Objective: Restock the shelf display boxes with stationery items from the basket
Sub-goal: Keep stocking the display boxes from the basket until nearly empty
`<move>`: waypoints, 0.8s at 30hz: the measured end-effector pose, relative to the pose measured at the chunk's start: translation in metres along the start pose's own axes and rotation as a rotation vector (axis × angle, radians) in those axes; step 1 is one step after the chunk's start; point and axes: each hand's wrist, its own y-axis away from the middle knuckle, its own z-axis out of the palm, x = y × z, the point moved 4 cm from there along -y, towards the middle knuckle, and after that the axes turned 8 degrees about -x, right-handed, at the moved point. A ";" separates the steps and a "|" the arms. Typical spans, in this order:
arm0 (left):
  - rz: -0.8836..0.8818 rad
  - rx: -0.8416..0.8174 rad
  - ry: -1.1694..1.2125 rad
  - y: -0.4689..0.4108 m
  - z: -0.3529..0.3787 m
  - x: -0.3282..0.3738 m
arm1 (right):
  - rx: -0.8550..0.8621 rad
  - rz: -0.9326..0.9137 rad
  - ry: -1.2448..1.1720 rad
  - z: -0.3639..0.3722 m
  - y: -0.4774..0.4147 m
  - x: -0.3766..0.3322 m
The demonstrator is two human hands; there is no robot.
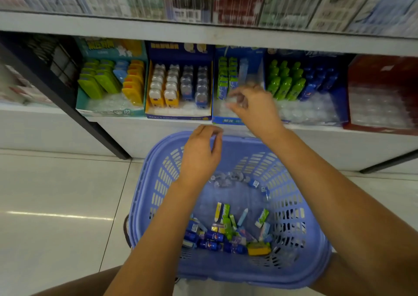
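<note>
A lilac plastic basket stands on the floor below the shelf, with several small blue, green and yellow stationery packs in its bottom. My right hand reaches over the front of a blue display box that holds green packs. Its fingers and thumb pinch what looks like a small clear-wrapped item, blurred. My left hand hovers above the basket's far rim, fingers loosely curled, with nothing visible in it.
Along the shelf stand a teal box of yellow and green items, a box of white and blue items, a box of green and blue bottles and a red box. A dark post slants at the left. White tiled floor.
</note>
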 end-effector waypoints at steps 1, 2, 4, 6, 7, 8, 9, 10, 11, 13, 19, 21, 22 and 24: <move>-0.057 -0.060 -0.015 0.004 0.010 -0.012 | -0.104 0.056 -0.021 0.010 0.016 0.008; -0.132 -0.167 -0.060 0.008 0.024 -0.027 | -0.254 0.122 -0.024 0.024 0.034 0.018; -0.253 -0.467 -0.159 0.024 0.058 -0.053 | -0.606 0.276 0.045 0.063 0.074 0.046; -0.326 -0.791 -0.194 0.052 0.094 -0.078 | -0.949 0.393 0.219 0.108 0.114 0.076; -0.367 -0.926 -0.213 0.068 0.107 -0.089 | -1.083 0.455 0.273 0.128 0.132 0.089; -0.404 -1.017 -0.241 0.080 0.117 -0.100 | -1.158 0.547 0.291 0.146 0.146 0.102; -0.430 -1.066 -0.266 0.090 0.125 -0.108 | -1.191 0.659 0.284 0.160 0.157 0.114; -0.452 -1.084 -0.284 0.095 0.130 -0.115 | -1.164 0.786 0.224 0.170 0.167 0.123; -0.479 -1.085 -0.295 0.098 0.134 -0.120 | -1.124 0.905 0.153 0.178 0.175 0.131; -0.547 -1.080 -0.334 0.099 0.139 -0.128 | -1.112 1.049 -0.004 0.194 0.193 0.140; -0.668 -0.939 -0.306 0.095 0.158 -0.145 | -0.902 1.156 -0.046 0.213 0.221 0.157; -0.717 -0.895 -0.258 0.097 0.165 -0.148 | -0.788 1.206 -0.274 0.212 0.213 0.161; -0.730 -0.887 -0.244 0.098 0.168 -0.149 | -0.713 1.215 -0.412 0.210 0.206 0.160; -0.734 -0.888 -0.257 0.098 0.172 -0.148 | -0.569 1.203 -0.676 0.200 0.188 0.151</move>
